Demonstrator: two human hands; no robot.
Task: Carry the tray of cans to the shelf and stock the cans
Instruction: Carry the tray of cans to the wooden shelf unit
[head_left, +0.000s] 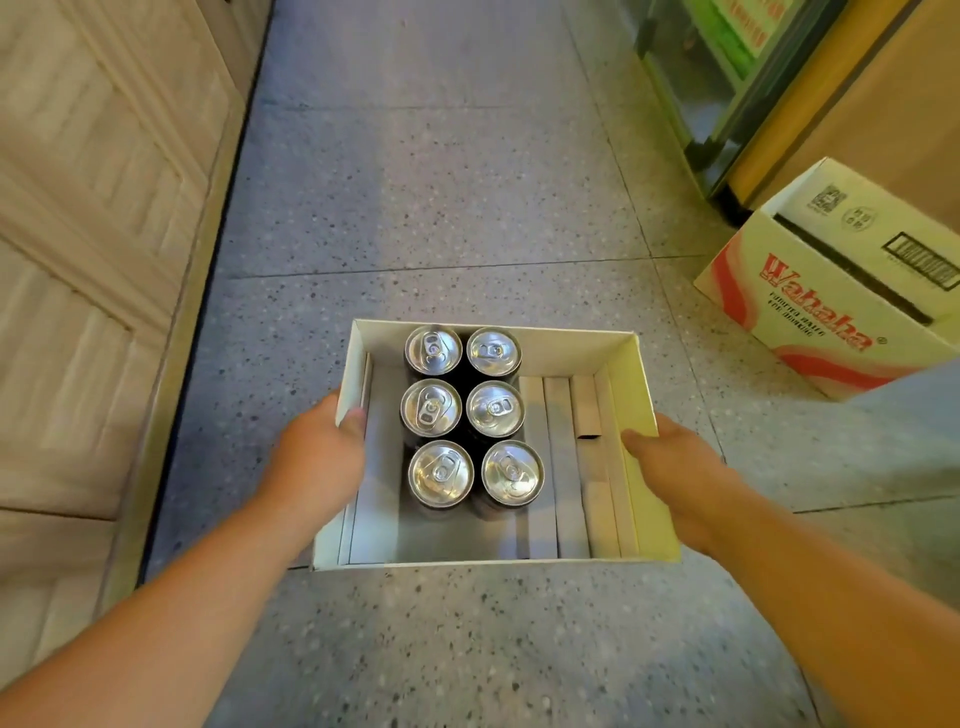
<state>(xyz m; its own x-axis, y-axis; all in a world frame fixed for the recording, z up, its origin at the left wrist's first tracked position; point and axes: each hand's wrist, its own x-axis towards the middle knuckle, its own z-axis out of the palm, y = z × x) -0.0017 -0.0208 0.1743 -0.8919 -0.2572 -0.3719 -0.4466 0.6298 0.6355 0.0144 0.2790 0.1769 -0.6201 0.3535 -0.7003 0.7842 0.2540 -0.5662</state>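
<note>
A white cardboard tray (644, 467) is held above the speckled floor. Inside it, several dark cans (441, 473) with silver tops stand upright in two columns toward its left half. The right half of the tray shows only folded cardboard strips. My left hand (317, 457) grips the tray's left wall, thumb over the rim and inside. My right hand (670, 462) grips the right wall the same way, thumb inside the tray. The fingers of both hands are hidden under or behind the walls.
A wooden panelled counter (88, 260) runs along the left. A printed cardboard box (841, 291) sits on the floor at the right. Behind it stand a brown cabinet (857, 104) and a glass-fronted cooler (727, 78). A terrazzo floor aisle (426, 156) stretches ahead.
</note>
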